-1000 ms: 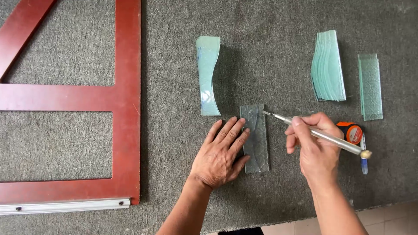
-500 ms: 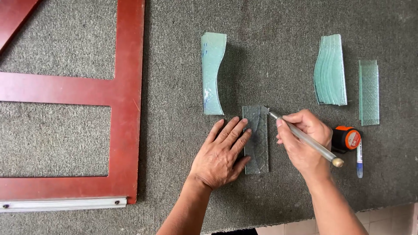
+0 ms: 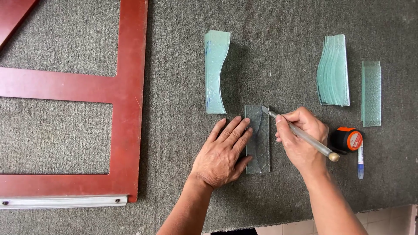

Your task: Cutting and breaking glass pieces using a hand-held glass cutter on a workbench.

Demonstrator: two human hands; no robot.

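1. Surroundings: a grey carpet-covered bench [image 3: 183, 52] carried all items. A red-brown wooden frame [image 3: 128, 100] with an aluminium strip [image 3: 65, 201] along its lower edge lay at far left, well apart from the hands. A wavy-edged glass piece [image 3: 215, 72] lay just above the left hand. A stack of curved glass pieces [image 3: 334, 72] and a narrow rectangular glass strip [image 3: 371, 93] lay at upper right. An orange and black tape measure [image 3: 348, 139] sat just beside the right hand, with a blue and white marker pen [image 3: 360, 163] beside it. Nothing covered the worked piece except the left fingers at its left edge

2. Worked item: a small glass rectangle [image 3: 259, 139], pale green-grey, translucent, with a patterned surface, lay flat and upright in orientation, longer top to bottom

3. Position: the glass rectangle lay near the bench's front edge, between the two hands, below and slightly right of the wavy-edged piece

4. Left hand [image 3: 222, 152]: flat, fingers spread and extended, palm down on the carpet, fingertips pressing on the rectangle's left edge; it gripped nothing

5. Right hand [image 3: 300, 139]: curled closed around a metal glass cutter [image 3: 300, 132], held like a pen, ball end pointing lower right; the cutter tip met the rectangle's upper right corner
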